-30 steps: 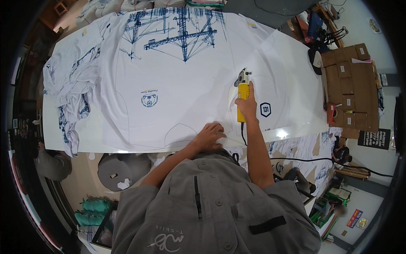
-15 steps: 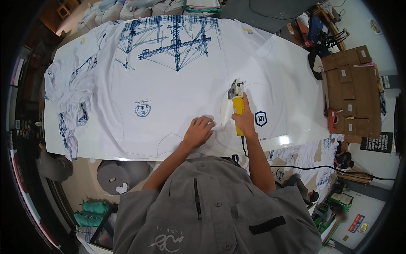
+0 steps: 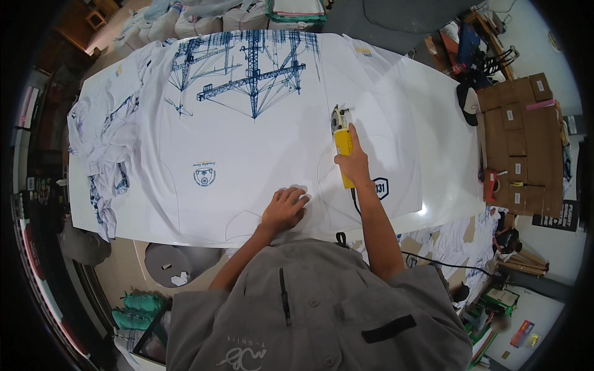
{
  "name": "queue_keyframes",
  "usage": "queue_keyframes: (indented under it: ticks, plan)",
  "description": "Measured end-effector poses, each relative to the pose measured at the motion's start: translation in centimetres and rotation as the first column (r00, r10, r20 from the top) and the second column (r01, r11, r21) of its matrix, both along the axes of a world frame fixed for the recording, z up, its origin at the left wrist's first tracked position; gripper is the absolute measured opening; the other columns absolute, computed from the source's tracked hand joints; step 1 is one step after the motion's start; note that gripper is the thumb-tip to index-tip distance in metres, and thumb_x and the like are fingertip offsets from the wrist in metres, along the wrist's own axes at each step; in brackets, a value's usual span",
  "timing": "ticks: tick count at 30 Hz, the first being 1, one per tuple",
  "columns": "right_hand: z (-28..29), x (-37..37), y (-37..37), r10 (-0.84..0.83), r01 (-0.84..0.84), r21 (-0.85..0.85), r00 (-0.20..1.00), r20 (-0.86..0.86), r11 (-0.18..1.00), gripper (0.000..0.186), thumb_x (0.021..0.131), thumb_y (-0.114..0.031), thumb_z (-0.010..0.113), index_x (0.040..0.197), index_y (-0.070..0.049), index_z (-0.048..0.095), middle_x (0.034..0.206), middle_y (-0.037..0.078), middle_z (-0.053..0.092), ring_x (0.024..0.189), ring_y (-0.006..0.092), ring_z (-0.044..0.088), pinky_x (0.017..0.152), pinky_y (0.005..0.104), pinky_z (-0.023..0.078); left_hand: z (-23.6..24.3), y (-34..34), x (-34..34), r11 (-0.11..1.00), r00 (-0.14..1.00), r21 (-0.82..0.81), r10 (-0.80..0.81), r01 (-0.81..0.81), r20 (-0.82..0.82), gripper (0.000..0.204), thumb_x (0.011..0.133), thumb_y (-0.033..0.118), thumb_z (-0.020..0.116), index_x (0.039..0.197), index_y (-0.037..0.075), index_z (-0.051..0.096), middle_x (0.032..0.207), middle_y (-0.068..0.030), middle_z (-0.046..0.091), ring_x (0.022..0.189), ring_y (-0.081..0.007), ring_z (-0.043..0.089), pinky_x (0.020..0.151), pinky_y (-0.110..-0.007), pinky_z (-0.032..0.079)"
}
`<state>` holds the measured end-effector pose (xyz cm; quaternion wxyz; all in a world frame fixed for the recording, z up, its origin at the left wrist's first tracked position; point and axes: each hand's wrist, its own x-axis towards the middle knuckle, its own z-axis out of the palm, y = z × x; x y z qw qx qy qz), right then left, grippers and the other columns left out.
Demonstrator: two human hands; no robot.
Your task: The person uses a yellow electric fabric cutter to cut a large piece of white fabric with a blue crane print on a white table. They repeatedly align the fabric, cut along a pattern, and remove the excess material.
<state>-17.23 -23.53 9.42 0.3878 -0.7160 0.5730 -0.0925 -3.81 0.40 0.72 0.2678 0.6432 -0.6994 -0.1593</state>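
Note:
A yellow electric rotary fabric cutter (image 3: 344,145) is gripped in my right hand (image 3: 354,166), its metal head and round blade pointing away from me. Its head is at a thin line marked on the white printed fabric (image 3: 260,145). That cloth is spread over a white table (image 3: 451,148) and bears a blue crane-like print, a small crest and a numbered badge partly covered by my right forearm. To the left of the cutter, my left hand (image 3: 286,209) rests palm down on the cloth near its close edge, fingers loosely bent and holding nothing. A dark cord (image 3: 354,201) trails from the cutter.
Crumpled white printed cloth (image 3: 108,123) lies at the table's left end. A cap (image 3: 468,104) sits at the right edge, beside a brown pocketed panel (image 3: 523,142). Beyond the far edge are stuffed sacks (image 3: 198,21). A grey round seat (image 3: 179,263) stands below the near left edge.
My right hand has pushed the cutter farther from me across the cloth, slightly leftward. My left hand stays on the fabric. The whole view has shifted a little.

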Motion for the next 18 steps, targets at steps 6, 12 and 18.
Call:
queue_keyframes:
  ticks: [6,12,18]
  plan:
    - [-0.2,2.8,-4.4,0.001,0.000,0.019,1.000,-0.008,1.000,0.109,0.075,-0.007,0.070,0.169,-0.029,0.020,0.130,0.026,0.069,0.118,0.0472,0.068,0.102,0.0476,0.054,-0.5,-0.1,-0.1,0.999,1.000,0.052,0.001,-0.001,-0.004,0.043,0.089,0.023,0.074,0.130,0.015,0.066,0.138,-0.0086,0.058,0.137,-0.0312,0.051,0.110,-0.053,0.043]
    - [0.1,5.8,-8.6,-0.002,0.003,0.035,1.000,-0.006,0.999,0.110,0.075,-0.007,0.070,0.169,-0.033,0.020,0.134,0.025,0.068,0.120,0.0453,0.067,0.104,0.0476,0.053,-0.4,-0.1,0.0,0.998,1.000,0.068,-0.005,0.005,0.006,0.042,0.090,0.026,0.073,0.130,0.016,0.067,0.139,-0.0085,0.060,0.137,-0.0309,0.052,0.109,-0.053,0.044]
    - [0.0,8.7,-12.5,-0.017,0.017,0.063,1.000,-0.007,0.998,0.113,0.074,-0.004,0.072,0.169,-0.037,0.020,0.146,0.023,0.061,0.126,0.0423,0.064,0.106,0.0418,0.052,0.4,-0.4,0.1,1.000,0.999,0.023,0.011,-0.011,0.040,0.038,0.090,0.027,0.074,0.126,0.016,0.068,0.136,-0.0069,0.063,0.132,-0.0280,0.058,0.105,-0.049,0.048]
